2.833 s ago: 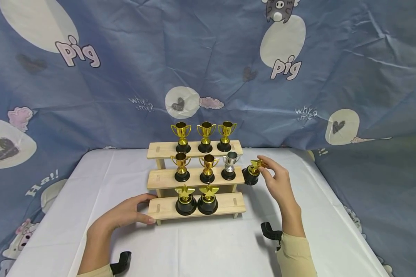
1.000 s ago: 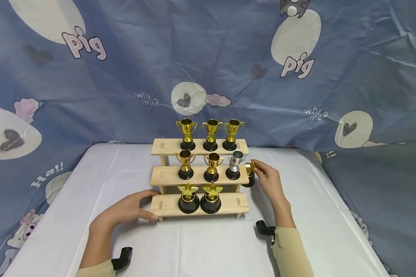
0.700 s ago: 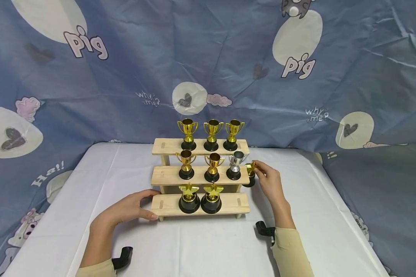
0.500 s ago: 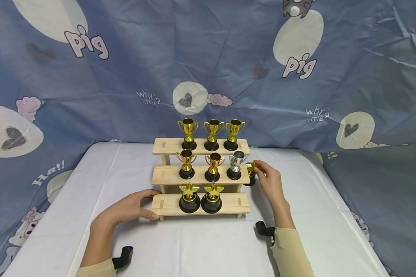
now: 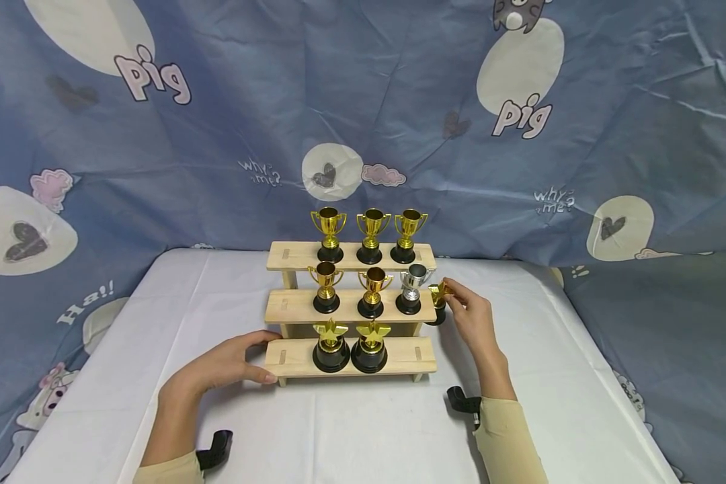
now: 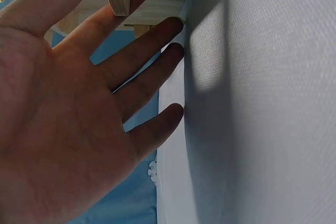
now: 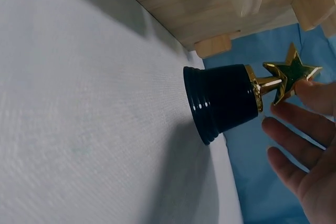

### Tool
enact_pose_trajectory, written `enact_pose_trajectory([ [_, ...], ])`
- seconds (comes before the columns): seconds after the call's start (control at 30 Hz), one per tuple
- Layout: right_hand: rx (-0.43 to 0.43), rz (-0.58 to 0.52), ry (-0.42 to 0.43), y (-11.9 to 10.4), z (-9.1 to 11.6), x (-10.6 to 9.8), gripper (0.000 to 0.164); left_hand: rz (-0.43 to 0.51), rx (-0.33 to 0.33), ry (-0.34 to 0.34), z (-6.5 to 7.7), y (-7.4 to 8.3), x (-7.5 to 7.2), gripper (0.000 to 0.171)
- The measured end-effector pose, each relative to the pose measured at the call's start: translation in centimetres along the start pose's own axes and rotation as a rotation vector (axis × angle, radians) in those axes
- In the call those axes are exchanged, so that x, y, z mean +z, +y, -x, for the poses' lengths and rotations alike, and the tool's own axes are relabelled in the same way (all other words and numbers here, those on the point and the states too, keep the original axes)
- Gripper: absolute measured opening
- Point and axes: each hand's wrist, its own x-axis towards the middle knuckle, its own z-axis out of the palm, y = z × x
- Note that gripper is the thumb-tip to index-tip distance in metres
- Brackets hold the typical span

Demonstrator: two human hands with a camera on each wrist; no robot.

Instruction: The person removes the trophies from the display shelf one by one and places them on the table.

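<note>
My right hand [image 5: 473, 318] pinches a gold star trophy [image 7: 223, 98] by its star, thumb against one side and fingers behind. Its black base is beside the right end of a three-step wooden rack [image 5: 294, 306], partly hidden by the middle step in the head view. My left hand [image 5: 220, 366] is at the rack's left end, thumb at the front of the bottom step and index finger behind it. In the left wrist view its fingers [image 6: 149, 74] are spread and fairly straight. Two star trophies [image 5: 331, 351] stand side by side on the bottom step.
Three gold cup trophies [image 5: 370, 235] stand on the top step. The middle step bears two gold cups [image 5: 326, 286] and a silver cup [image 5: 413, 288] at its right. White cloth [image 5: 363, 430] covers the table; a blue patterned curtain [image 5: 236, 121] hangs behind.
Over the earlier frames my right hand has brought the star trophy left, closer to the rack, and it has become more upright. During the last half second both hands stay nearly still.
</note>
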Motion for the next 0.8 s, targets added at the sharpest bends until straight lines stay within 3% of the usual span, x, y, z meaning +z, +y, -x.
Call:
enact_pose_trajectory([
  [0.33,-0.100,-0.092,0.135,-0.3,0.1,-1.6,0.037,0.000,-0.005,0.000,0.0,-0.1,0.1,0.079],
  [0.57,-0.128,-0.178,0.144,-1.3,0.7,-2.6,0.034,-0.006,0.007,-0.005,0.1,-0.1,0.0,0.080],
  [0.8,-0.239,-0.175,0.148,-2.7,0.9,-3.2,0.034,-0.012,0.009,0.002,0.1,-0.2,0.0,0.080],
])
